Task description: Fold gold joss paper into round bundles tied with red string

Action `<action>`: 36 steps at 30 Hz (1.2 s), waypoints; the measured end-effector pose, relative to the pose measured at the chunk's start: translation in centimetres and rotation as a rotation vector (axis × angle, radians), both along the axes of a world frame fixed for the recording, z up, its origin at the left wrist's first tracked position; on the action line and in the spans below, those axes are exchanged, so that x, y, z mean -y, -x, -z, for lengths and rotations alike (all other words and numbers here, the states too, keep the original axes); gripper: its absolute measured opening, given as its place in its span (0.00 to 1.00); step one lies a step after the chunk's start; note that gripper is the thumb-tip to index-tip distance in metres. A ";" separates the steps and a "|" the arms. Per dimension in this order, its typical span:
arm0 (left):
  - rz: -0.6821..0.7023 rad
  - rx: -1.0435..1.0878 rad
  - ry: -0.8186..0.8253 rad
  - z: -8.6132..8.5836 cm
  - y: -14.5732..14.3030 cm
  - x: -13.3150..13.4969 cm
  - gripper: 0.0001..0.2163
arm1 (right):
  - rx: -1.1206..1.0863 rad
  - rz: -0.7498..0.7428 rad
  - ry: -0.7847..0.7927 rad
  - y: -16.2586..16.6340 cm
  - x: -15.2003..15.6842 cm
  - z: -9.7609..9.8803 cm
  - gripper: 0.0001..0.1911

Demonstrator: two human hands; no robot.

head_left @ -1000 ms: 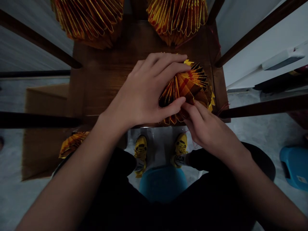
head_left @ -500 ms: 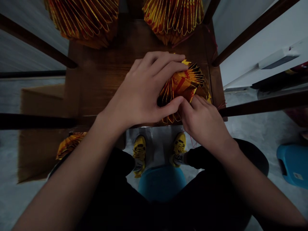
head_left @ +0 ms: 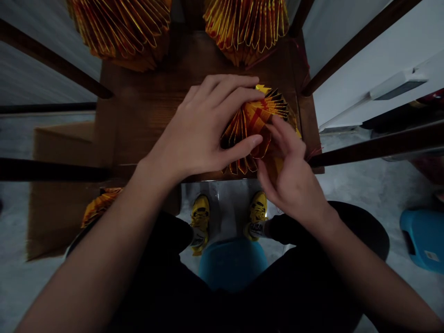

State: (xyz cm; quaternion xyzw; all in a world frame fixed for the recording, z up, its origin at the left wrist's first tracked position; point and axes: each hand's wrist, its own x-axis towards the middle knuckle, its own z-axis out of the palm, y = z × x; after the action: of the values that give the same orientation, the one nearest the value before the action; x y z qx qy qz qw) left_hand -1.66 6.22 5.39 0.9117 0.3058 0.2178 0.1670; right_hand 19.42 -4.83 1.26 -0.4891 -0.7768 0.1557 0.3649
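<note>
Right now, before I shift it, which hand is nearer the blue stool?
Right hand, to the left of the blue stool; the left hand is farther left, with the pleated gold paper between them.

Lettering (head_left: pixel 257 229) on the right sock (head_left: pixel 258 230) and the blue stool's label (head_left: pixel 431 255) are unreadable.

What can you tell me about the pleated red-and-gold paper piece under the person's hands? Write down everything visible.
The pleated paper piece is folded into tight accordion ridges, glossy gold printed with red, dark in the creases, with pointed yellow tips. It fans into a rounded shape above the brown wooden surface. The left hand grips its left side; the right hand spreads over its lower right, contact unclear.
</note>
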 end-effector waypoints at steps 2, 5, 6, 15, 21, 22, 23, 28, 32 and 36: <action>-0.012 0.009 0.017 0.0 -0.1 -0.1 0.28 | 0.016 0.000 0.013 0.4 0.0 0.6 0.36; -0.018 0.012 0.039 -0.1 -0.2 -0.1 0.29 | 0.073 0.007 0.051 0.9 0.2 0.8 0.32; -0.016 0.012 0.041 -0.2 -0.2 -0.1 0.29 | 0.088 0.011 0.066 1.0 0.3 0.8 0.32; 0.011 0.001 -0.028 0.1 0.1 0.1 0.28 | 0.136 -0.023 0.143 1.2 0.5 1.1 0.32; 0.012 -0.020 -0.033 -0.1 0.2 0.4 0.27 | -0.022 -0.009 -0.023 0.7 0.5 0.7 0.35; 0.011 -0.012 -0.026 -0.1 0.2 0.4 0.26 | 0.005 -0.005 -0.050 0.6 0.6 0.5 0.31; 0.011 -0.002 -0.021 -0.1 0.2 0.4 0.25 | 0.047 -0.001 -0.065 0.5 0.7 0.4 0.28; 0.003 0.035 -0.003 0.2 0.3 0.3 0.24 | 0.221 0.019 -0.090 0.1 0.9 -0.4 0.20; 0.005 0.036 0.000 0.2 0.4 0.3 0.23 | 0.208 0.073 -0.202 0.0 0.7 -0.4 0.16; 0.023 0.037 0.001 0.2 0.6 0.2 0.23 | 0.217 0.020 -0.235 -0.1 0.6 -0.6 0.17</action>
State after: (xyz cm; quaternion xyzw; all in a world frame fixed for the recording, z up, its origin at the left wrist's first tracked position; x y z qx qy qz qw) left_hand -2.24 6.04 5.19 0.9109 0.2925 0.2325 0.1753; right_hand 19.52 -5.48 1.82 -0.4645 -0.8197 0.0063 0.3351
